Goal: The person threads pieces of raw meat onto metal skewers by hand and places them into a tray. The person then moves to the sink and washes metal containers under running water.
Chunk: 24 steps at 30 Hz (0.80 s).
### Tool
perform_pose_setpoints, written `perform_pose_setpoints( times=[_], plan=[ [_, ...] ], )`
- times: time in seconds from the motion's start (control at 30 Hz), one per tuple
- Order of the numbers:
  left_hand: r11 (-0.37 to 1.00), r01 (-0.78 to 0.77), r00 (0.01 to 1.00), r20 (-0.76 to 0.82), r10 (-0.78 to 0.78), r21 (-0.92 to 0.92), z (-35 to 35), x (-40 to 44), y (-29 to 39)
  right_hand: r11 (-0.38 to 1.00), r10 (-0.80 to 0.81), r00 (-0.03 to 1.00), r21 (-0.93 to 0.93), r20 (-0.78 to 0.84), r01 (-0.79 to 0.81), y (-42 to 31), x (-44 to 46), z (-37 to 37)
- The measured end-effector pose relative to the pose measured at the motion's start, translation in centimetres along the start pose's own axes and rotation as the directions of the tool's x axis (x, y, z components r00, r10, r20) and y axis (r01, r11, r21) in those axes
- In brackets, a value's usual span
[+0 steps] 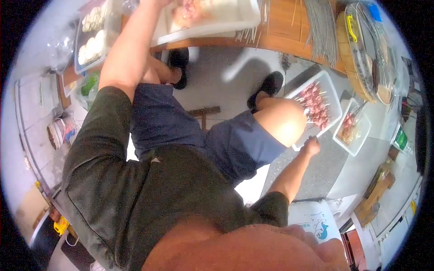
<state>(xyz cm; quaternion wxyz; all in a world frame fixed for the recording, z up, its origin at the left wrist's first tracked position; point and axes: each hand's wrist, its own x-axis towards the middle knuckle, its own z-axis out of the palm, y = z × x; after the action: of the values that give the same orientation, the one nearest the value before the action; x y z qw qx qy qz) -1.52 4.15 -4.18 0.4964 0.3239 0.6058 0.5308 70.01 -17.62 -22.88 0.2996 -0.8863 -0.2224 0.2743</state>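
Note:
My right hand (311, 145) is low beside my knee, its fingers closed at the near rim of a white tray (335, 97) on the floor. What they hold, if anything, is too small to make out. Skewers of raw meat (314, 106) lie in rows in that tray. My left arm reaches up to the table, where my left hand (156, 2) is mostly cut off by the top edge of the view, fingers hidden. Nearest to it is a white tray (217, 29) holding pieces of raw meat (190, 12).
Bare skewers (322, 29) lie bunched on the wooden table (282, 27). To their right is a round woven tray (347, 49). A smaller white tray (355, 142) with meat stands on the floor. Eggs (91, 49) sit in a tray at the left, above a bucket (58, 133).

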Motion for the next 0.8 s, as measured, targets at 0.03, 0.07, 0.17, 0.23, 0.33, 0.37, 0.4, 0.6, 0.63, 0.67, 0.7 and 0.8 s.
perform_pose_setpoints(
  times=[0.03, 0.07, 0.17, 0.23, 0.33, 0.37, 0.4, 0.6, 0.63, 0.67, 0.7, 0.8],
  plan=[
    [1.0, 0.006, 0.999, -0.039, -0.005, 0.02, 0.5, -0.5, 0.3, 0.995, 0.012, 1.0, 0.095, 0.008, -0.013, 0.3, 0.3, 1.0],
    [0.999, 0.016, 0.997, -0.076, -0.013, 0.04, 1.3, -1.5, 0.9, 0.982, 0.026, 1.0, 0.186, 0.014, -0.028, 2.3, 1.7, 2.2],
    [1.0, 0.016, 0.999, -0.051, -0.015, 0.019, 1.1, -1.4, 0.7, 0.995, -0.035, 0.996, 0.09, -0.086, 0.042, 2.1, 2.3, 4.6],
    [1.0, 0.01, 0.999, -0.033, -0.009, 0.007, 0.9, -1.0, 0.6, 0.997, 0.018, 0.998, 0.076, -0.063, -0.013, 0.3, 1.9, 4.9],
    [0.997, 0.069, 0.994, -0.09, -0.066, 0.023, 3.2, -3.0, 1.7, 0.94, -0.113, 0.987, -0.309, 0.111, 0.143, 5.6, 7.1, 6.3],
    [0.993, 0.118, 0.982, -0.152, -0.113, 0.025, 5.3, -5.3, 3.4, 0.799, -0.236, 0.945, -0.509, 0.225, 0.32, 8.6, 10.0, 6.7],
    [0.99, 0.135, 0.981, -0.134, -0.139, -0.041, 5.7, -6.3, 4.0, 0.731, -0.334, 0.895, -0.518, 0.295, 0.444, 9.1, 11.2, 7.6],
    [0.977, -0.026, 0.996, 0.093, 0.006, 0.21, -0.1, 3.2, -2.1, 0.768, -0.58, 0.795, -0.208, 0.176, 0.606, -14.1, -0.3, 10.3],
    [0.995, 0.021, 0.96, 0.276, -0.046, 0.093, 0.7, 2.2, -1.3, 0.718, -0.632, 0.735, -0.171, 0.246, 0.675, -17.0, -1.5, 11.1],
    [0.997, 0.08, 0.89, 0.451, -0.068, -0.007, 1.3, 1.5, -0.2, 0.665, -0.68, 0.663, -0.118, 0.313, 0.737, -19.5, -2.7, 12.5],
    [0.999, 0.001, 0.883, 0.468, -0.025, 0.05, 0.4, 3.4, -1.0, 0.605, -0.726, 0.577, -0.052, 0.374, 0.794, -22.3, -4.4, 13.8],
    [0.364, -0.058, 0.975, -0.026, 0.221, 0.93, -3.1, 12.2, -6.0, 0.388, -0.714, 0.321, -0.03, 0.622, 0.921, -30.2, -9.3, 17.3]
  ],
)
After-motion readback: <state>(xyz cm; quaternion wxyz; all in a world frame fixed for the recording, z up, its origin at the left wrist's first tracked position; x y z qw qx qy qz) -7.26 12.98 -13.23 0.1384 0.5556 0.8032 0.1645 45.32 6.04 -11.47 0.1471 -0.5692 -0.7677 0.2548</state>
